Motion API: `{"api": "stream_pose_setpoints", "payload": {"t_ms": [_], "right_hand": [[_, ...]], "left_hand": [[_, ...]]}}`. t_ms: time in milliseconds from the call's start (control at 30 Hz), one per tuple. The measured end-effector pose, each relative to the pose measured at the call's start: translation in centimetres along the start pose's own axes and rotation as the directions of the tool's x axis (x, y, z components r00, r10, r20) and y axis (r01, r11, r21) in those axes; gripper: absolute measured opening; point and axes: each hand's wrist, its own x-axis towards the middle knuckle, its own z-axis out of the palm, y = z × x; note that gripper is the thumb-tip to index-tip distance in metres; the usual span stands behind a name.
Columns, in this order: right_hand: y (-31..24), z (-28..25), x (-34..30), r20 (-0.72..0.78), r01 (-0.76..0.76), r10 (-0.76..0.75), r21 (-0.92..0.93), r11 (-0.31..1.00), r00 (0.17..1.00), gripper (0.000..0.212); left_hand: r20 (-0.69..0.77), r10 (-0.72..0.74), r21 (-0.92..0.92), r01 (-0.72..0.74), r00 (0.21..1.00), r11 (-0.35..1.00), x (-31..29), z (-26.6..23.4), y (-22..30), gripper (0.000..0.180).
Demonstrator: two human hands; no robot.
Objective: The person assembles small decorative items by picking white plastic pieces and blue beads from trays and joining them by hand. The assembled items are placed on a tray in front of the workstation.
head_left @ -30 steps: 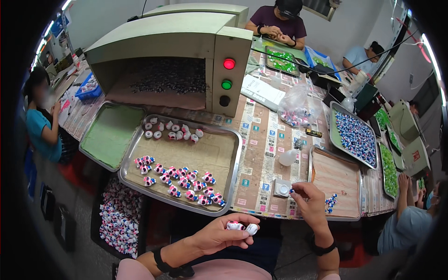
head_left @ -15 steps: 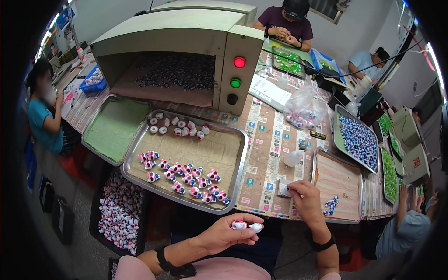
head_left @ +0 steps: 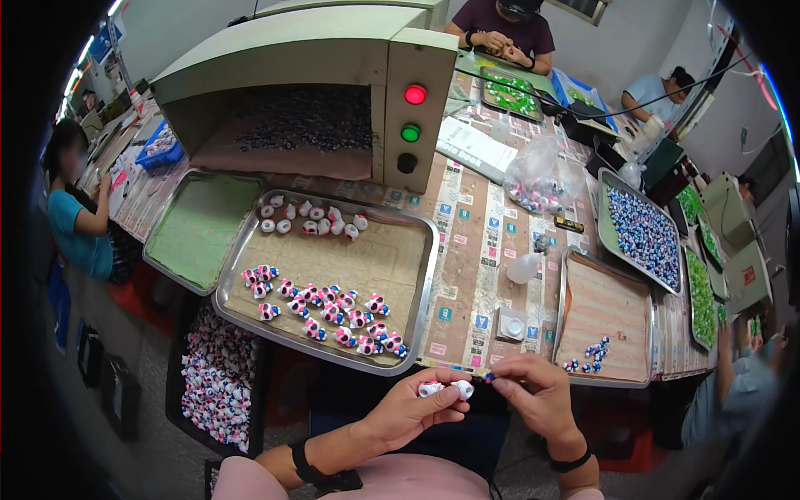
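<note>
My left hand (head_left: 417, 412) is closed around two small white toy heads with pink markings (head_left: 432, 389), held side by side between thumb and fingers. Close to its right, my right hand (head_left: 540, 398) pinches a tiny blue toy piece (head_left: 489, 377), which points toward the heads. Beyond the hands, a small white square dish (head_left: 510, 325) with a round middle stands on the table. More small blue pieces (head_left: 597, 350) lie in the paper-lined tray (head_left: 629, 308) at the right. A larger metal tray (head_left: 408, 250) at the left holds finished-looking pink, white and blue figures (head_left: 332, 313) and loose white heads (head_left: 310, 227).
A conveyor oven (head_left: 400, 58) with red and green lights stands behind the large tray. A white squeeze bottle (head_left: 523, 268), a clear bag (head_left: 537, 179) and a tray of blue pieces (head_left: 642, 233) are at the right. A crate of figures (head_left: 218, 379) sits low at left. Several people work around.
My right hand has moved left, from the square dish to beside my left hand, with the tiny blue piece now visible in its pinch. My left hand keeps hold of the heads.
</note>
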Motion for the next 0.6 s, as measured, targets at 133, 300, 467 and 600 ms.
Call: {"api": "stream_pose_setpoints", "payload": {"t_ms": [133,300,467,600], "right_hand": [[-0.3,1.1,-0.9,0.019,-0.008,0.006,0.153,0.988,1.000,0.018],[-0.1,1.6,-1.1,0.043,0.008,-0.013,0.109,0.994,0.999,0.019],[-0.7,1.8,-1.0,0.035,0.024,-0.026,0.043,0.999,0.999,0.019],[0.1,2.0,-1.0,0.028,0.135,-0.134,-0.046,0.990,0.991,0.021]], "left_hand": [[-0.009,-0.006,-0.006,0.006,1.000,1.000,0.2,0.1,-0.1,0.032],[-0.021,-0.011,-0.026,0.011,1.000,1.000,0.2,0.1,-0.2,0.031],[-0.073,-0.002,0.009,0.003,0.997,1.000,0.2,0.0,-0.4,0.027],[-0.091,0.019,0.046,-0.015,0.996,0.999,0.2,0.1,-0.5,0.026]]}}
